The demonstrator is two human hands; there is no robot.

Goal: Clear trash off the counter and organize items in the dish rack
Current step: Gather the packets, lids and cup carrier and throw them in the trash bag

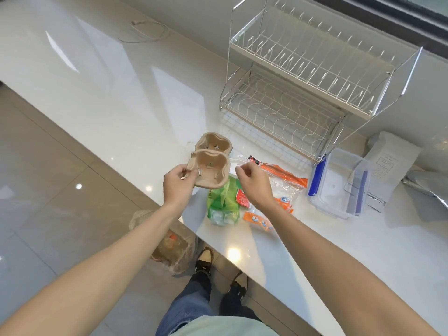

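Note:
My left hand (178, 184) grips the near edge of a brown cardboard cup carrier (211, 163) and holds it up above the counter edge. My right hand (254, 181) hovers just right of the carrier with its fingers loosely curled and nothing clearly in them. Under both hands lie a green plastic bag (221, 204) and orange-and-clear wrappers (283, 177) on the white counter (121, 93). The two-tier wire dish rack (308, 76) stands empty at the back right.
A clear plastic container with blue clips (339, 187) sits right of the wrappers, with a white pouch (388, 163) and foil bag (426, 187) beyond. A trash bag (174, 251) stands on the floor below the counter edge, beside my feet. A thin cord (148, 30) lies far back.

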